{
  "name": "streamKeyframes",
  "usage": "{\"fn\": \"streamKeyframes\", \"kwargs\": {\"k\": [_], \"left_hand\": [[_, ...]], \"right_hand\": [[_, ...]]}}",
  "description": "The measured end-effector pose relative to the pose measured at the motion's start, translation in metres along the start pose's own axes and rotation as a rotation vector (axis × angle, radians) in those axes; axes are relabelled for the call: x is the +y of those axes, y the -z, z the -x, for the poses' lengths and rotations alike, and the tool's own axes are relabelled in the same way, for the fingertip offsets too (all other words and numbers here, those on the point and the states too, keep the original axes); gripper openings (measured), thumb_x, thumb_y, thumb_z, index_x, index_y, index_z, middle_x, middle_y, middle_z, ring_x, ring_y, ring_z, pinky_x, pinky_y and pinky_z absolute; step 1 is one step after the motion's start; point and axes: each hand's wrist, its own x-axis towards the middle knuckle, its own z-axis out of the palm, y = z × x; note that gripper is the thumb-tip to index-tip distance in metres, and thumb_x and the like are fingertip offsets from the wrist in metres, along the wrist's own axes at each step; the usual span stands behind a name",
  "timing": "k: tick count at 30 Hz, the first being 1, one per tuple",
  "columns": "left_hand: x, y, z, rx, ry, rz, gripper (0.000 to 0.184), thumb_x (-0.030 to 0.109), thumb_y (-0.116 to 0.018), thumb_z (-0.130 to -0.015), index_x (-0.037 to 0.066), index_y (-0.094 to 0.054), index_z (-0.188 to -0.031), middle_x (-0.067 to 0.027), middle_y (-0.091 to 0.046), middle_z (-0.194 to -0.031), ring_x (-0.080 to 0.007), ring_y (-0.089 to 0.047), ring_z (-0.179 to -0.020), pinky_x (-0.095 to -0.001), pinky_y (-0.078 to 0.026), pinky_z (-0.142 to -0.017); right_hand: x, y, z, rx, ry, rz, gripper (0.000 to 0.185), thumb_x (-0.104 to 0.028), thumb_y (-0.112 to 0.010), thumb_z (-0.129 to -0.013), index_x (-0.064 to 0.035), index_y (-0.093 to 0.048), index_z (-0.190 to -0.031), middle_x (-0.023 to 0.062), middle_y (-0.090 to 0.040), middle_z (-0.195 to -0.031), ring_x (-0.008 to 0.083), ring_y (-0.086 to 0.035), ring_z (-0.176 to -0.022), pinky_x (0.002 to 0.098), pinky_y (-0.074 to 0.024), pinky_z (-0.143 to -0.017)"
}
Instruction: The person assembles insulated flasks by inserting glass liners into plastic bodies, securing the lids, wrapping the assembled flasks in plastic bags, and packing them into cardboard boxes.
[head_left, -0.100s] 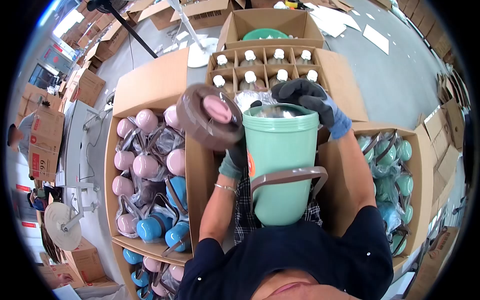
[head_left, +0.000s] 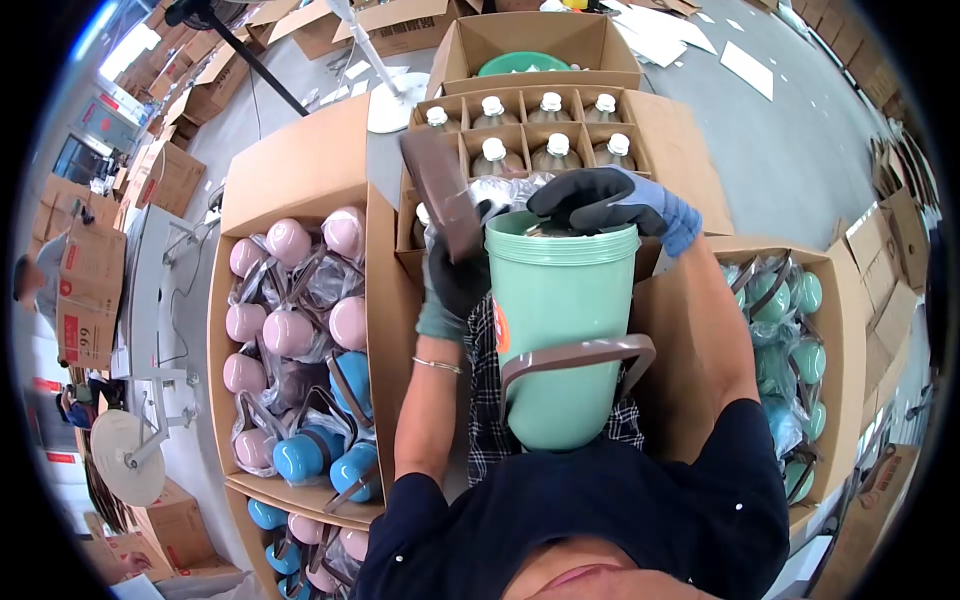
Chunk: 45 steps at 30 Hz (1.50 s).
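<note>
A mint-green jug body [head_left: 562, 310] with a brown handle stands upright against my torso, its threaded mouth uncovered. Gloved in black, my left hand [head_left: 458, 280] grips a brown lid [head_left: 441, 190], which is turned edge-on beside the jug's left rim. My right hand [head_left: 600, 200], in a grey-and-black glove, lies over the jug's mouth with its fingers bent down at the rim. Something dark and shiny shows under those fingers, but I cannot make out what it is or whether they hold it.
An open carton of pink and blue jugs [head_left: 288, 332] stands left, one of green jugs [head_left: 808, 365] right. Ahead, a divided carton holds white-capped bottles [head_left: 557, 146]. A fan stand [head_left: 398, 100] is beyond. Another person [head_left: 45, 270] is at far left.
The lid has turned from showing its underside to edge-on, as my left hand rotated. My right hand has shifted left and lower over the mouth.
</note>
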Motion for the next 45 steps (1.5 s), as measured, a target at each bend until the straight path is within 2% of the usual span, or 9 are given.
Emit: {"fn": "streamKeyframes", "kwargs": {"k": [6,8,12,23,27,31,36,40,45], "left_hand": [[0.045,-0.042,-0.018,0.302,-0.707,-0.734,0.052,0.028,-0.062,-0.087,-0.003,-0.048,-0.126,-0.013,-0.055,-0.123,-0.0225,-0.054,-0.112,-0.0348,-0.045,-0.095],[0.052,-0.069,-0.012,0.272,-0.71,-1.173,0.067,0.03,-0.074,-0.079,-0.005,-0.046,-0.128,-0.0137,-0.054,-0.124,-0.0213,-0.055,-0.11,-0.0334,-0.047,-0.093],[0.048,-0.138,-0.032,-0.473,-0.569,-1.981,0.081,0.052,-0.076,-0.059,0.004,-0.059,-0.122,-0.0138,-0.064,-0.11,-0.0295,-0.06,-0.102,-0.0388,-0.044,-0.093],[0.014,-0.083,-0.037,-0.417,-0.417,-1.454,0.058,0.045,-0.038,-0.093,-0.005,-0.061,-0.113,-0.0189,-0.065,-0.108,-0.0303,-0.057,-0.11,-0.0422,-0.04,-0.099],[-0.021,0.023,-0.035,-0.022,0.103,-0.558,0.04,0.022,-0.044,-0.099,-0.003,-0.047,-0.13,-0.0146,-0.054,-0.128,-0.0213,-0.054,-0.113,-0.0334,-0.042,-0.099],[-0.031,-0.009,0.022,0.161,0.143,-0.813,0.043,0.022,-0.048,-0.098,-0.004,-0.043,-0.133,-0.0142,-0.053,-0.129,-0.0205,-0.054,-0.114,-0.0332,-0.043,-0.098],[-0.023,-0.067,0.08,0.142,0.359,-0.984,0.061,0.027,-0.056,-0.094,-0.003,-0.032,-0.141,-0.0131,-0.052,-0.13,-0.0189,-0.053,-0.114,-0.0329,-0.044,-0.096],[-0.074,-0.139,0.124,-0.079,0.203,-1.075,0.089,0.02,-0.071,-0.081,-0.003,-0.015,-0.147,-0.0184,-0.047,-0.134,-0.0234,-0.051,-0.118,-0.0335,-0.037,-0.101],[-0.095,-0.149,0.136,-0.163,-0.13,-1.402,0.099,0.017,-0.075,-0.078,0.0,-0.008,-0.149,-0.0267,-0.041,-0.139,-0.0323,-0.043,-0.128,-0.0405,-0.029,-0.107]], "right_hand": [[0.0,0.014,-0.009,0.027,-0.043,0.763,0.029,-0.018,-0.062,-0.087,0.0004,-0.06,-0.109,0.0081,-0.065,-0.101,0.0143,-0.059,-0.093,0.0294,-0.0478,-0.085],[0.007,-0.003,0.007,0.481,0.055,0.108,0.031,-0.021,-0.061,-0.088,0.0007,-0.058,-0.111,0.0095,-0.063,-0.1,0.0151,-0.06,-0.093,0.0293,-0.0483,-0.085],[0.042,-0.011,0.023,0.72,0.397,0.36,0.038,-0.015,-0.058,-0.089,-0.0009,-0.05,-0.123,0.0127,-0.054,-0.123,0.0198,-0.052,-0.114,0.0327,-0.0431,-0.097],[0.05,-0.044,0.053,0.757,0.315,0.058,0.046,-0.022,-0.067,-0.08,-0.0064,-0.05,-0.12,0.0136,-0.053,-0.123,0.0251,-0.052,-0.113,0.0372,-0.0398,-0.1],[-0.038,-0.083,0.064,0.641,0.278,1.119,0.047,-0.03,-0.071,-0.074,-0.0096,-0.056,-0.114,0.0129,-0.052,-0.123,0.0319,-0.05,-0.113,0.0428,-0.0356,-0.101],[-0.08,-0.097,0.079,0.351,0.531,1.157,0.054,-0.033,-0.077,-0.067,-0.0114,-0.059,-0.113,0.0162,-0.055,-0.124,0.0381,-0.051,-0.115,0.0491,-0.0398,-0.097],[-0.083,-0.1,0.105,0.431,0.184,1.164,0.073,-0.038,-0.079,-0.06,-0.0024,-0.056,-0.119,0.0186,-0.06,-0.115,0.0392,-0.059,-0.099,0.0441,-0.0472,-0.088],[-0.068,-0.099,0.089,0.675,-0.065,1.372,0.04,-0.02,-0.07,-0.072,-0.003,-0.061,-0.107,0.0112,-0.065,-0.094,0.0272,-0.062,-0.082,0.0356,-0.0485,-0.069],[-0.077,-0.074,0.083,0.271,0.023,1.302,0.033,-0.021,-0.062,-0.083,-0.0059,-0.06,-0.112,0.0127,-0.064,-0.097,0.0271,-0.063,-0.082,0.0353,-0.0504,-0.07]]}}
